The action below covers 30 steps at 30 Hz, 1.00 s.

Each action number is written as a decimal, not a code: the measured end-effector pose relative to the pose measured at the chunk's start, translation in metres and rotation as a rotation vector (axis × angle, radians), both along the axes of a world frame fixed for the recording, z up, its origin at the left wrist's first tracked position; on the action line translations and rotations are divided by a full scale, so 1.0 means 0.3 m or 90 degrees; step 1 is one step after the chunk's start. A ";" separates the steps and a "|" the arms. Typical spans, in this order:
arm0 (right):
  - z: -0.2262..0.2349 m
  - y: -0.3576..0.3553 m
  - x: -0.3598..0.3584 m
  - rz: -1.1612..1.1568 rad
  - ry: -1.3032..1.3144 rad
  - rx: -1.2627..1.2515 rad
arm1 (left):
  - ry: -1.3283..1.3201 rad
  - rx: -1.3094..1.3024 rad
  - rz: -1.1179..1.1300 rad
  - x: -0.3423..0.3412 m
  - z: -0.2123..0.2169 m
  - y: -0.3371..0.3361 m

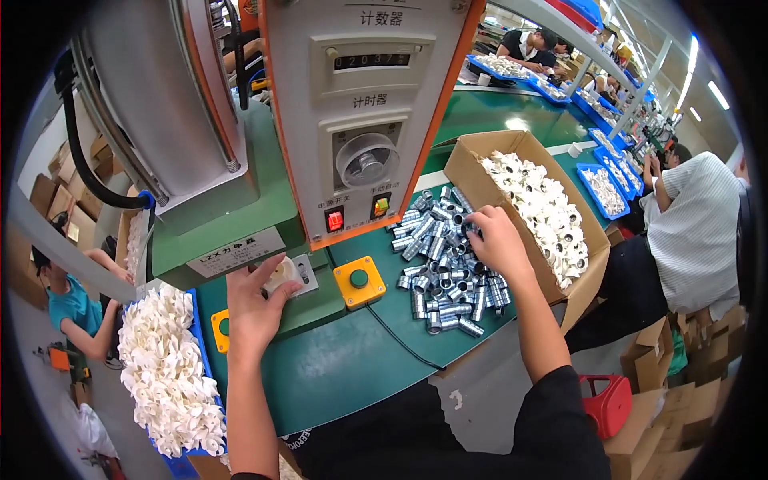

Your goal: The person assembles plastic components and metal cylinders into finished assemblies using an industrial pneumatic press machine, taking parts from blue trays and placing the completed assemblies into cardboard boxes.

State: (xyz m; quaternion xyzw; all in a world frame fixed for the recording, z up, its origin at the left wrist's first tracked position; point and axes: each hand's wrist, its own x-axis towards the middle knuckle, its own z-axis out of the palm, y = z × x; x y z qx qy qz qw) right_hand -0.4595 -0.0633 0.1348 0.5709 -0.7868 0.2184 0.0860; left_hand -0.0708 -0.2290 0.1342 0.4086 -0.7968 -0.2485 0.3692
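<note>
Under the head of a green bench press (240, 184), my left hand (258, 308) has its thumb and index finger around a white plastic piece (280, 274). That piece sits at the metal fixture (304, 276) on the press base; the fingers partly cover it. My right hand (498, 240) reaches into the far right side of a pile of shiny metal sleeves (448, 292). Its fingers are curled on one metal sleeve (474, 233), which is mostly hidden by them.
Yellow button boxes (359, 282) flank the press base, one trailing a black cable. A control box (368, 120) stands above. White pieces fill a cardboard box (472, 164) at right and a blue tray (196, 320) at left. Co-workers and a red stool (606, 404) are nearby.
</note>
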 end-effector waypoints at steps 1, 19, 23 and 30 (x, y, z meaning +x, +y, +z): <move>-0.010 -0.021 -0.005 -0.007 -0.003 0.038 | -0.019 0.015 -0.004 0.002 0.009 0.008; -0.046 -0.105 -0.005 0.015 -0.086 0.122 | -0.154 -0.284 0.015 0.022 -0.051 0.081; -0.010 -0.083 -0.001 0.022 -0.158 -0.049 | -0.149 -0.291 0.025 0.029 -0.050 0.098; 0.069 -0.141 0.234 0.183 -0.346 -0.054 | -0.181 -0.302 0.035 0.034 -0.027 0.089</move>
